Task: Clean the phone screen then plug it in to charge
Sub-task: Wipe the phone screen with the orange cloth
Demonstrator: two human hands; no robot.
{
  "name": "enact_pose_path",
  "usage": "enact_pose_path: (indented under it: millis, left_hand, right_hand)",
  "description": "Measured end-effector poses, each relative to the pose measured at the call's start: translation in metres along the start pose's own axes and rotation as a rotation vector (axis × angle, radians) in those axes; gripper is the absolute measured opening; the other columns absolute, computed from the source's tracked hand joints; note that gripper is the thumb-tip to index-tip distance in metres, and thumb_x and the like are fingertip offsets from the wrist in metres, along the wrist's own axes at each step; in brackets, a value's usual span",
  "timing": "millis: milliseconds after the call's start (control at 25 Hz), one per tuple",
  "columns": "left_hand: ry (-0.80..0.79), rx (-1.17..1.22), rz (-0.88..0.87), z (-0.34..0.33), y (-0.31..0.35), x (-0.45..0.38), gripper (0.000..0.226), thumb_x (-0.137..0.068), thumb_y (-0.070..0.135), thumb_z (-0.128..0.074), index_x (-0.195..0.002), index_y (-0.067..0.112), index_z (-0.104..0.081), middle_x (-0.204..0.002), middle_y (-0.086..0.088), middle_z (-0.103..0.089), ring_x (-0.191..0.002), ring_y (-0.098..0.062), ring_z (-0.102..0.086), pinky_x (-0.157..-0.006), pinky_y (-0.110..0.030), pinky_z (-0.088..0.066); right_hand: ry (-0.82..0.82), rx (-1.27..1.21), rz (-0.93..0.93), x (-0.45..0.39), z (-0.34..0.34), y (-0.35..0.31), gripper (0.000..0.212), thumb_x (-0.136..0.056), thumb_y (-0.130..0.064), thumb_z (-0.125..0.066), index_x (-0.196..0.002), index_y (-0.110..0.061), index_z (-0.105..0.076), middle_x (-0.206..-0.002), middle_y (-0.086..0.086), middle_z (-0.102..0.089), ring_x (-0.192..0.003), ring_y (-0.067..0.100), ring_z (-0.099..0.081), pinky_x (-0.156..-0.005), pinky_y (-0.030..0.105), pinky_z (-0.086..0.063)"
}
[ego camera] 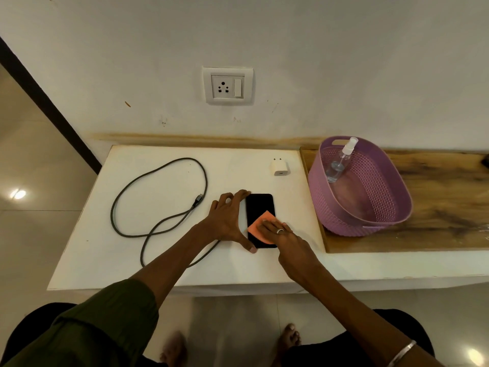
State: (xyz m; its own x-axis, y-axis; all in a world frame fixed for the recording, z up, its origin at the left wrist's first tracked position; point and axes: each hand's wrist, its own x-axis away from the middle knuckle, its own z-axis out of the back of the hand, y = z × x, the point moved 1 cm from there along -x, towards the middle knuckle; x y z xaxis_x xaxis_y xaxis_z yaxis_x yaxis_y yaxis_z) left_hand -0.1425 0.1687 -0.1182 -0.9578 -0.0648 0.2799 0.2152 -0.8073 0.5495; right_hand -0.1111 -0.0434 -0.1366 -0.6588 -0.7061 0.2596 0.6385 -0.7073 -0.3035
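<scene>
A black phone (259, 206) lies screen up on the white table (164, 260). My left hand (227, 221) braces it along its left edge, index finger at the top corner and thumb at the bottom corner. My right hand (280, 231) presses an orange cloth (260, 227) flat on the lower half of the screen. A dark charging cable (158, 197) lies looped on the table to the left, one plug end (198, 200) near my left hand. The white charger adapter (280, 167) stands near the table's back right corner. The wall socket (227, 86) is above the table.
A purple plastic basket (370, 205) holding a clear spray bottle (340, 161) stands on the wooden shelf (444, 197) to the right. The table's front edge is near my knees. Tiled floor lies to the left and below.
</scene>
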Motion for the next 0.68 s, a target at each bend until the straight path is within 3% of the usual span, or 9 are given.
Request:
enact_pose_path:
  millis: [80, 200, 400, 520, 600, 680]
  left_hand:
    - [-0.002, -0.003, 0.003, 0.001, 0.001, 0.0, 0.151, -0.019, 0.081, -0.08, -0.146, 0.04, -0.009, -0.148, -0.001, -0.03, -0.141, -0.026, -0.021, -0.115, -0.046, -0.023]
    - [-0.011, -0.009, -0.001, 0.001, 0.002, 0.001, 0.15, -0.023, 0.078, -0.082, -0.147, 0.038, -0.008, -0.149, -0.001, -0.028, -0.142, -0.026, -0.02, -0.115, -0.046, -0.023]
    - [-0.019, -0.001, -0.006, 0.002, 0.004, 0.002, 0.15, -0.026, 0.07, -0.088, -0.148, 0.036, -0.008, -0.15, -0.002, -0.029, -0.143, -0.025, -0.016, -0.116, -0.046, -0.02]
    - [-0.031, -0.034, -0.012, 0.002, 0.005, 0.001, 0.149, -0.031, 0.065, -0.091, -0.15, 0.034, -0.006, -0.153, -0.003, -0.027, -0.145, -0.026, -0.013, -0.117, -0.048, -0.021]
    - [-0.025, -0.032, -0.019, 0.002, 0.004, 0.002, 0.149, -0.031, 0.066, -0.09, -0.149, 0.035, -0.006, -0.152, -0.002, -0.028, -0.144, -0.025, -0.015, -0.117, -0.048, -0.022]
    - [-0.019, -0.023, -0.023, 0.002, 0.003, 0.002, 0.15, -0.028, 0.072, -0.087, -0.149, 0.037, -0.007, -0.15, -0.001, -0.029, -0.143, -0.024, -0.016, -0.117, -0.047, -0.022]
  right_hand:
    - [0.105, -0.044, -0.126, 0.006, 0.002, 0.007, 0.079, -0.091, -0.002, -0.055, -0.152, -0.029, -0.011, -0.162, -0.003, -0.012, -0.148, 0.027, -0.019, -0.113, 0.032, -0.032]
    - [0.165, -0.128, -0.214, 0.01, -0.001, 0.002, 0.074, -0.093, -0.004, -0.054, -0.152, -0.022, -0.013, -0.161, -0.001, -0.018, -0.146, 0.026, -0.024, -0.114, 0.032, -0.03]
    - [0.039, 0.005, -0.048, 0.008, -0.018, -0.021, 0.075, -0.094, -0.009, -0.054, -0.152, -0.021, -0.008, -0.162, 0.0, -0.004, -0.15, 0.023, -0.008, -0.118, 0.032, -0.02]
    - [-0.068, 0.0, 0.038, 0.008, -0.022, -0.025, 0.078, -0.093, -0.007, -0.055, -0.15, -0.021, -0.004, -0.162, 0.004, -0.003, -0.15, 0.024, -0.009, -0.119, 0.033, -0.016]
    - [-0.068, 0.018, 0.085, 0.012, -0.017, -0.017, 0.08, -0.09, -0.004, -0.058, -0.15, -0.02, -0.008, -0.162, 0.004, -0.005, -0.15, 0.024, -0.009, -0.12, 0.032, -0.012]
    - [-0.014, 0.043, 0.069, 0.019, -0.01, -0.003, 0.084, -0.087, 0.0, -0.059, -0.152, -0.023, -0.011, -0.162, 0.0, -0.007, -0.15, 0.025, -0.007, -0.119, 0.034, -0.017]
